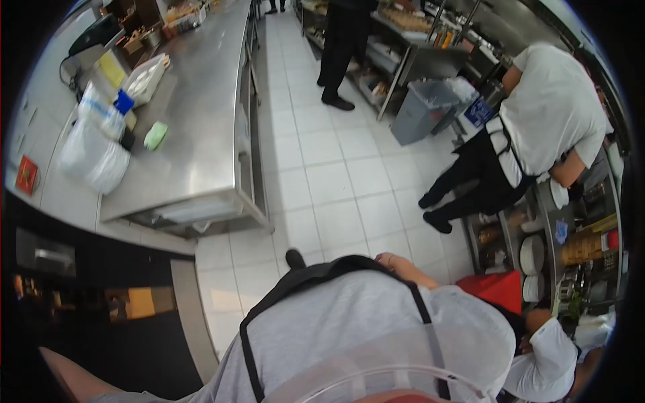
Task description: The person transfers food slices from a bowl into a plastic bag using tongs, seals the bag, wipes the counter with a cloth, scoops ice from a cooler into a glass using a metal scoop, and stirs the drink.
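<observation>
Steel counter [201, 121], white tiled floor [336, 181]

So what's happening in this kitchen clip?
The wearer stands on the tiled floor in a grey top and black apron, one hand resting at the chest, holding nothing visible. A co-worker in white bends over shelves at right. Plastic bags and a green sponge sit on the steel counter.

— What's on the long steel desk [201, 114]?
— A bulging white plastic bag [94, 154] at its left edge, with a small green sponge [155, 136] just right of it.
— And across the tiled floor [336, 181]?
— A grey plastic bin [420, 107] before the metal shelving [396, 60], on the right.
</observation>
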A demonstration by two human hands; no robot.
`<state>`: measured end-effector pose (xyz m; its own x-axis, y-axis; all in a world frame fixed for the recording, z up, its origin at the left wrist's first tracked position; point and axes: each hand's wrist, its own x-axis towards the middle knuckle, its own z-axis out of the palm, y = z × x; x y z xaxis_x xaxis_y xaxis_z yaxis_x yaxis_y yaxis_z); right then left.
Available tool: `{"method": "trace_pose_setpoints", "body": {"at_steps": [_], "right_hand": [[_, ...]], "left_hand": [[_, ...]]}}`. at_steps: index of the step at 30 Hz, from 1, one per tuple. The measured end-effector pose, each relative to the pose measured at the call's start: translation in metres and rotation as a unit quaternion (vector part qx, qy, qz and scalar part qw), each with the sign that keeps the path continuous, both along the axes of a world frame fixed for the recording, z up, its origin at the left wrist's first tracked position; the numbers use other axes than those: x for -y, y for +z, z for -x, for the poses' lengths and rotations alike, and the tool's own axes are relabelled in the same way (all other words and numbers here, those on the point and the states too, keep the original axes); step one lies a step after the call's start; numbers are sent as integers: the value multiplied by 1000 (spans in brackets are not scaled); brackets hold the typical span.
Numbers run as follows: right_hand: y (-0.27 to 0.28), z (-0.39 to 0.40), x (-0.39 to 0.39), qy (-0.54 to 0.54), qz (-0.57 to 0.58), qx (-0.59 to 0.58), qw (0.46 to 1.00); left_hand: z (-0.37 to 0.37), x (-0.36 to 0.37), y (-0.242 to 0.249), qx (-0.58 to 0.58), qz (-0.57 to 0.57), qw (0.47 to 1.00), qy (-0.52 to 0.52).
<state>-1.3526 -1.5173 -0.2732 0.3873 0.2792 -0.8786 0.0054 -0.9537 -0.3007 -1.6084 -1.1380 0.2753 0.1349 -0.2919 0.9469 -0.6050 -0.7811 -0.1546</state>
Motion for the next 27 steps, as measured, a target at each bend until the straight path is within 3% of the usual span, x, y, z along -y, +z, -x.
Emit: {"method": "trace_pose_setpoints", "body": {"at_steps": [3,5,7,10,12,14,16,18,19,21,23,24,25,27], "right_hand": [[13,-83,-43,-23,-45,35,998],[25,-139,-64,-31,-114,122,985],[41,-182,-80,-138,-193,202,950],[34,-222,-90,-235,-252,222,912],[12,-239,-88,-138,-159,211,955],[-12,-254,-84,-53,-96,128,986],[-12,-275,-88,-8,9,-7,1000],[-21,-311,-85,14,20,-55,998],[-39,-335,-83,15,21,-56,998],[-18,-396,-88,-5,12,-20,1000],[36,-463,-113,7,11,44,999],[22,-504,-120,80,-33,75,993],[12,-538,-118,72,-35,153,985],[2,-608,-139,68,-48,194,978]], "left_hand": [[-64,-40,2,12,5,999,-30],[-112,-60,4,15,1,999,-52],[-159,-77,3,21,3,997,-72],[-231,-96,4,11,4,996,-91],[-275,-104,1,11,0,996,-93],[-317,-111,-5,18,-6,996,-84],[-361,-116,-8,16,-7,997,-69],[-404,-121,-4,12,-9,999,-50],[-424,-123,0,11,-9,999,-38],[-458,-127,5,19,-12,1000,-11],[-486,-136,5,30,-12,999,19],[-499,-141,5,31,-9,999,30],[-511,-148,5,32,-7,999,42],[-532,-162,7,23,-3,998,64]]}}
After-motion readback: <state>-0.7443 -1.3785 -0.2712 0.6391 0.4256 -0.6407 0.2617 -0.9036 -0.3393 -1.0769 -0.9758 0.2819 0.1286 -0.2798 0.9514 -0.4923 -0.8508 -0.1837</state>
